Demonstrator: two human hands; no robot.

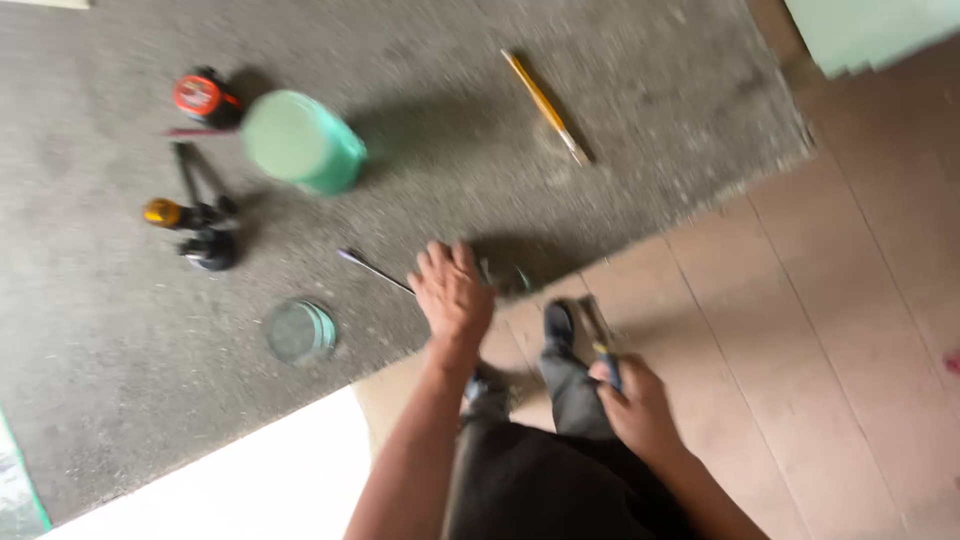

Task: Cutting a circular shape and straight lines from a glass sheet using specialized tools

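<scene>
The left hand (452, 292) reaches open over a thin rod (375, 269) pointing left on the floor (100, 380); the right hand (635, 400) grips a small tool (605, 355).

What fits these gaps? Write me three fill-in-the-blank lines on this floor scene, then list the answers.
1. The tub lying on the grey floor is ____ in colour.
2. The pencil far from the hands is ____ in colour.
3. The thin dark tool is held in the ____ hand, while the other hand reaches down to the floor.

Missing words: green; yellow; right
</scene>
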